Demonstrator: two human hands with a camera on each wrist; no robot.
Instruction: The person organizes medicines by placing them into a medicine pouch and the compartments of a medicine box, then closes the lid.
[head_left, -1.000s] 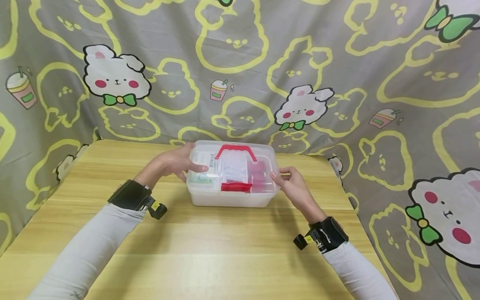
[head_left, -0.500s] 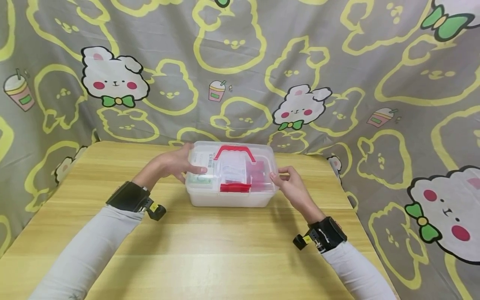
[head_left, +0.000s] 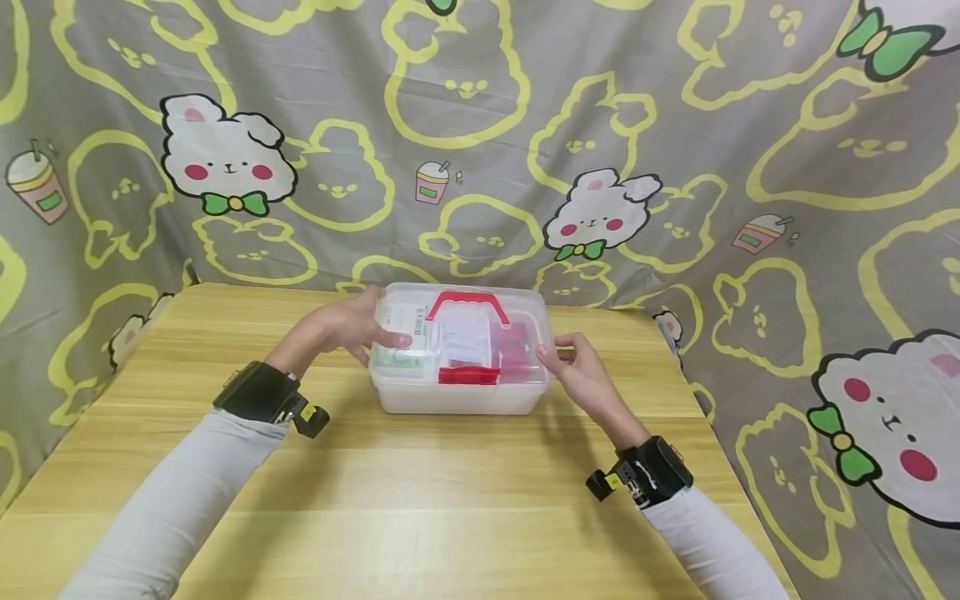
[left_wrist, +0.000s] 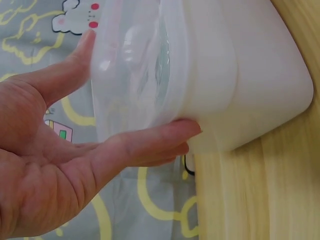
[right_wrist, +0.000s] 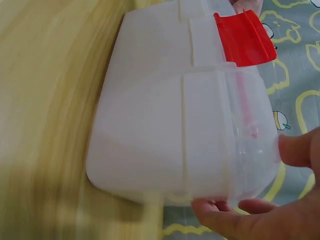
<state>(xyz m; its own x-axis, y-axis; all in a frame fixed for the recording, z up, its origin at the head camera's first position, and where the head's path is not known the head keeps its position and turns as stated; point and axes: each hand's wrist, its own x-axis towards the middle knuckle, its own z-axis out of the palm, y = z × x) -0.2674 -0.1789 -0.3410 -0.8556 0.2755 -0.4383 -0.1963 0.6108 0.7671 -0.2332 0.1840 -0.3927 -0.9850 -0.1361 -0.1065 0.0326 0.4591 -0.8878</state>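
A white plastic storage box (head_left: 461, 398) with a clear lid (head_left: 517, 304) stands on the table near its back edge. The lid carries a red handle (head_left: 468, 297) and, at the front, a red latch (head_left: 468, 376); I cannot tell if the latch is fastened. My left hand (head_left: 351, 323) grips the box's left end, thumb on the lid and fingers along the side below its rim. At the opposite end my right hand (head_left: 583, 372) holds on, its thumb against the lid and fingers on the end wall (right_wrist: 165, 192). Papers, a green-marked packet and something pink show through the lid.
The box sits on a light wooden table (head_left: 420, 508). A grey curtain (head_left: 337, 75) printed with cartoon rabbits hangs close behind the box and along both sides. Each wrist bears a black strap with a small camera.
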